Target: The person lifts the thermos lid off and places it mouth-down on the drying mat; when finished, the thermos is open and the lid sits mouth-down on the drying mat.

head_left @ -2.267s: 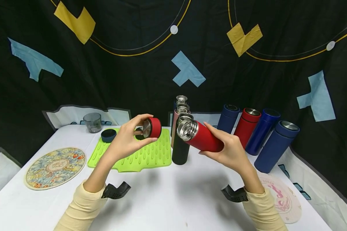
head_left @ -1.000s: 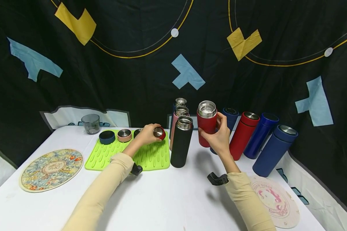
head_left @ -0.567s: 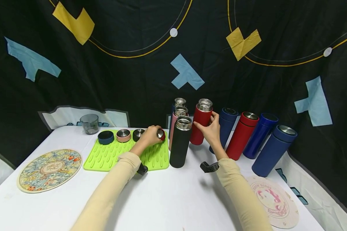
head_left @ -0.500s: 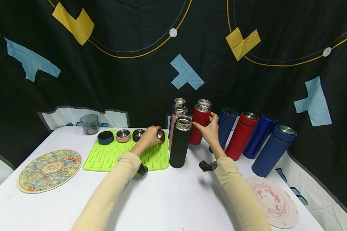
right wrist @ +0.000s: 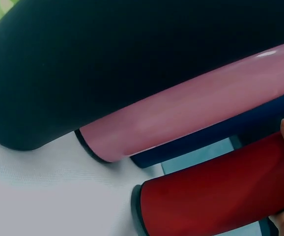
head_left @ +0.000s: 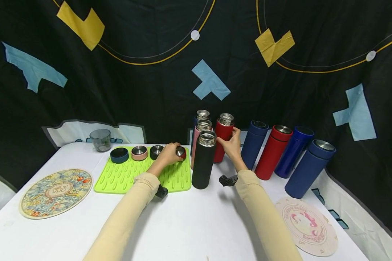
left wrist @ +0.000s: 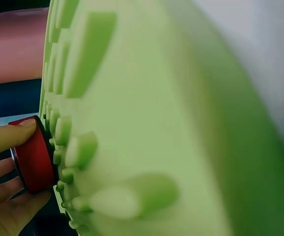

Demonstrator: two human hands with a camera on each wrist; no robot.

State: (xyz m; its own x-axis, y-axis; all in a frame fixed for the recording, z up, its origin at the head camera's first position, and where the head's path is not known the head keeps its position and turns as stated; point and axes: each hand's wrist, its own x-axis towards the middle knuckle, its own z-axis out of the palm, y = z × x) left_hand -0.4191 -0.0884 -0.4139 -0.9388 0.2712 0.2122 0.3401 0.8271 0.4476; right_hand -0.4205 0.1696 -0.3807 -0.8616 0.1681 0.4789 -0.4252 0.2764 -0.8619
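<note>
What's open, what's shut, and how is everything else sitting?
Red bottle: open, upright, gripped by right hand
Red cap: silver side up, held by left hand
Black bottle: open, standing
Pink bottle: open, standing
Dark blue bottle: open, standing
Pink cap: silver side up
Black cap: silver side up
Blue cap: dark side up
Other red bottle: closed
Navy bottles: closed
Shiny blue bottle: standing, top unclear
Cup: upright
Three mats: flat

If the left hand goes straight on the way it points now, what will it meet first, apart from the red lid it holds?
The left hand would probably meet the dark blue bottle or the pink bottle, just beyond the green mat; which comes first is unclear from the depth shown.
</note>
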